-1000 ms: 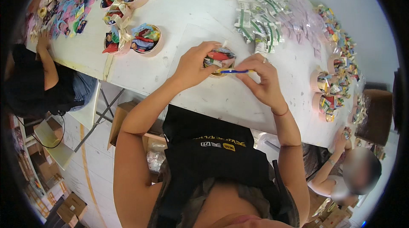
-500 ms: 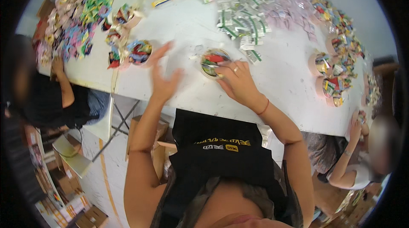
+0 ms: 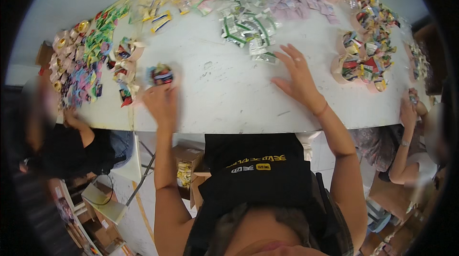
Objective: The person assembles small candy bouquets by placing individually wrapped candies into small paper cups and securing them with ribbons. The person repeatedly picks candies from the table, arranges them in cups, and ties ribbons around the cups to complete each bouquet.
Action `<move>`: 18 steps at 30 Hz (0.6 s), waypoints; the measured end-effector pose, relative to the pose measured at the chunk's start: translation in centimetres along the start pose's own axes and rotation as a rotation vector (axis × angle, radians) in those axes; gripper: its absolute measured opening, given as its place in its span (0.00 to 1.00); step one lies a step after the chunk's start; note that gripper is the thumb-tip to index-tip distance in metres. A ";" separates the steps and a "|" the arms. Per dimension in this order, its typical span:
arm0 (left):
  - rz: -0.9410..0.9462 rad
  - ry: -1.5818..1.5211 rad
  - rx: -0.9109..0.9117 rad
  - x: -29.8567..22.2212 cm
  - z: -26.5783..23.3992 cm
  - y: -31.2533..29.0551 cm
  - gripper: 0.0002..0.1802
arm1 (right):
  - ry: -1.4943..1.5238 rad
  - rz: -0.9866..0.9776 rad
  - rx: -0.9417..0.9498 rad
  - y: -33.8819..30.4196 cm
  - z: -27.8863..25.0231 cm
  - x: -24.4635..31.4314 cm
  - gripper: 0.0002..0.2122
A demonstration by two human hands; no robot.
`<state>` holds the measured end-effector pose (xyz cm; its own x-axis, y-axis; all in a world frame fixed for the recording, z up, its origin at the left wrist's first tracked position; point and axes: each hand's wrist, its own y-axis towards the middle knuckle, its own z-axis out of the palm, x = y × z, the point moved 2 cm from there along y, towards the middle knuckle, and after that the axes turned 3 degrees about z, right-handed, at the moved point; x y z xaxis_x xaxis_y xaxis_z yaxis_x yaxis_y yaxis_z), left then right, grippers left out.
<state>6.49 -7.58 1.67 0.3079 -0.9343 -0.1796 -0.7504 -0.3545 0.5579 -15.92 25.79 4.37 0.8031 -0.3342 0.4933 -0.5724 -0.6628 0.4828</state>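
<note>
A round tub (image 3: 159, 74) filled with colourful small wrapped packets stands on the white table, left of centre and blurred. My left hand (image 3: 161, 105) is at its near side, fingers closed on the rim; the thumb's hold is partly hidden. Farther right, my right hand (image 3: 297, 78) hovers over the table with fingers spread and nothing in them. It is nearest to a heap of clear green-and-white packets (image 3: 251, 29), just beyond its fingertips.
Filled pink tubs (image 3: 345, 69) crowd the right side, and more tubs (image 3: 125, 72) stand left. Heaps of yellow packets (image 3: 161, 21), pale pink packets (image 3: 291, 5) and green packets (image 3: 101, 33) line the far side. Co-workers sit at the left and right ends.
My right hand has left the filled tub that stood before me; that tub is gone from there. My left hand has moved left from empty space onto another filled tub. The view has shifted.
</note>
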 end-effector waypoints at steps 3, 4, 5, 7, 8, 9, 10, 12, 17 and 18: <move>0.131 -0.097 0.041 -5.5 -0.5 0.0 0.19 | 0.012 -0.038 0.035 1.5 3.5 -2.1 0.20; 0.102 -0.137 0.022 -6.0 -0.9 -0.1 0.26 | -0.008 -0.036 0.034 1.3 3.5 -2.6 0.19; 0.074 -0.178 0.003 -6.3 -1.3 -0.1 0.32 | -0.006 -0.022 0.043 0.8 3.5 -2.9 0.18; 0.022 -0.338 0.001 -6.0 -1.7 0.3 0.44 | -0.010 0.002 0.060 0.2 2.5 -2.8 0.17; -0.002 -0.459 0.021 -5.6 -1.3 1.2 0.50 | -0.002 -0.026 0.039 0.1 2.0 -2.3 0.16; -0.029 -0.582 0.041 -5.3 -0.6 1.9 0.55 | 0.033 -0.023 0.048 -0.2 2.0 -2.0 0.15; -0.097 -0.668 0.115 -4.9 0.3 2.6 0.62 | 0.070 -0.021 0.056 -0.5 2.1 -1.7 0.13; -0.177 -0.851 0.211 -4.6 2.4 3.3 0.57 | 0.236 0.085 0.075 -0.8 2.3 -0.8 0.11; -0.331 -1.169 0.446 -5.6 5.0 4.2 0.35 | 0.748 0.354 0.173 0.9 3.0 3.9 0.09; -0.270 -1.228 0.472 -5.7 5.0 4.0 0.32 | 0.784 0.331 0.207 1.6 3.1 4.4 0.08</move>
<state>-1.19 -3.79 0.84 -0.0562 -0.1737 -0.9832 -0.9550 -0.2780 0.1037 -12.82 21.23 5.07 0.2122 -0.0247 0.9769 -0.6535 -0.7468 0.1230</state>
